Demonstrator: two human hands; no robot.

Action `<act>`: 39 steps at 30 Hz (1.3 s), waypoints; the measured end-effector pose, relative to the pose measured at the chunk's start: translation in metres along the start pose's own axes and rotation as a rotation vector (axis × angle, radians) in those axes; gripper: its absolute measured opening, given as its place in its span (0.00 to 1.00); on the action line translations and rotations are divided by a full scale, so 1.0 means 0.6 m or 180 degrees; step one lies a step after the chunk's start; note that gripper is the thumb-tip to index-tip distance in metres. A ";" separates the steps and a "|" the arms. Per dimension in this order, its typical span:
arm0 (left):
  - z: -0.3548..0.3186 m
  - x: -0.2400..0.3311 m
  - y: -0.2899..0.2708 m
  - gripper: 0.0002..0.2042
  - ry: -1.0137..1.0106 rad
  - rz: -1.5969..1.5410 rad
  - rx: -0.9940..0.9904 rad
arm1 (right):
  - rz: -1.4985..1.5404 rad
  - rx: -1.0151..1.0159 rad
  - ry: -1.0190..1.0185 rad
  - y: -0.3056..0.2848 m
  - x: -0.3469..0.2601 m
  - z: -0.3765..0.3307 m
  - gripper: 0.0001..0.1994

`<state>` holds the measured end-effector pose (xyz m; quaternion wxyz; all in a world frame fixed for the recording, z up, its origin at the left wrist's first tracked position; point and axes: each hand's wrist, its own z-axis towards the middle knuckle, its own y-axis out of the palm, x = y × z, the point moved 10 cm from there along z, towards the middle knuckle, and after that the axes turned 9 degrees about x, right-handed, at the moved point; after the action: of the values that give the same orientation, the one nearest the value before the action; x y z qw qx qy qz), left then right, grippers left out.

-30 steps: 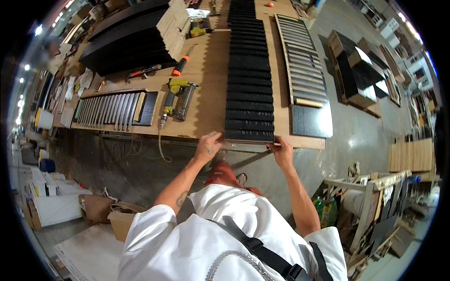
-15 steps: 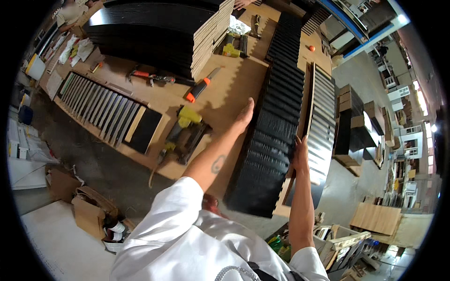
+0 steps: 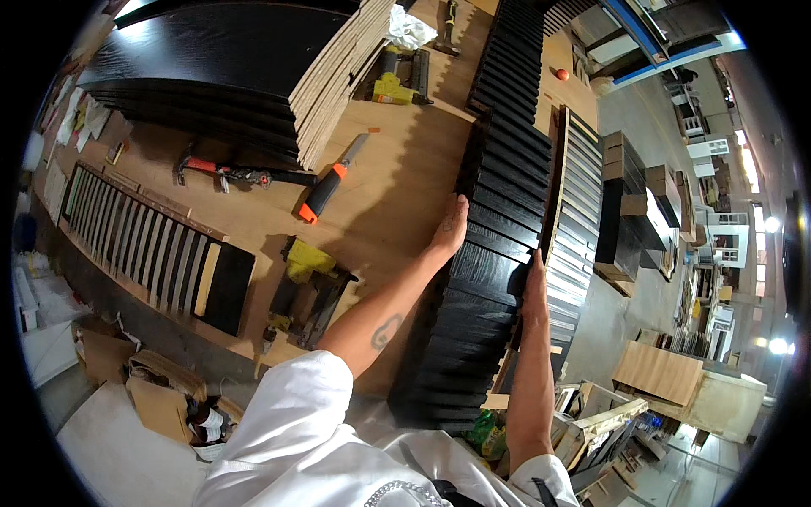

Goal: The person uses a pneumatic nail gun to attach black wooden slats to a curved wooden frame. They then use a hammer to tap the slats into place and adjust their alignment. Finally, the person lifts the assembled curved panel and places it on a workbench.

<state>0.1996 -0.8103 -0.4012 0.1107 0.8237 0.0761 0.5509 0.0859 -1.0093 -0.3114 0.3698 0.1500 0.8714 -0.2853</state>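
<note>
Workshop surroundings fill the view: a broad wooden workbench (image 3: 397,194) runs from 9 o'clock up toward 1 o'clock, with grey floor and stacked crates off at 3 o'clock. Nearest, at 6 o'clock, sit the person's white-sleeved shoulders, both bare forearms reaching upward from them. Between the arms lies a long black slatted panel (image 3: 481,287), stretching from about 6 o'clock toward 12 o'clock along the bench's right side. The left hand (image 3: 449,228) lies flat with fingers extended against the panel's left edge, pressing rather than wrapping it. The right hand (image 3: 535,283) grips the panel's right edge, fingers curled over it; how far they reach underneath cannot be told. Just right of that hand lies a lighter slatted panel (image 3: 574,220). At 8 o'clock a yellow-and-black nail gun (image 3: 308,283) rests on the bench, near a second slatted panel (image 3: 144,245) at 9 o'clock. Further out, an orange-handled knife (image 3: 329,182) and a clamp (image 3: 228,173) lie near centre. At 11 o'clock stands a tall stack of black boards (image 3: 253,68).
</note>
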 end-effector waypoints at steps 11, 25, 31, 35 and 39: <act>-0.228 0.034 -0.049 0.38 0.0428 -0.0125 -0.0134 | -0.0398 0.0454 0.0722 -0.056 0.096 -0.125 0.55; -0.591 -0.133 -0.136 0.41 -0.0397 0.0334 0.0210 | 0.1452 -0.0940 0.0426 -0.130 0.422 -0.312 0.44; -0.543 -0.167 -0.151 0.46 0.0175 0.0198 0.0224 | 0.1705 -0.1120 0.0224 -0.117 0.411 -0.305 0.41; -0.545 -0.170 -0.124 0.48 -0.0117 -0.0105 -0.0140 | 0.1709 -0.1376 -0.0037 -0.119 0.421 -0.279 0.41; -0.580 -0.171 -0.145 0.46 0.0013 0.0263 0.0126 | 0.1818 -0.1464 -0.0194 -0.129 0.427 -0.314 0.38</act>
<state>-0.1617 -0.7175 -0.3875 0.0714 0.8270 0.0532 0.5550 -0.2304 -0.9431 -0.3623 0.4844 0.2916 0.8243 0.0285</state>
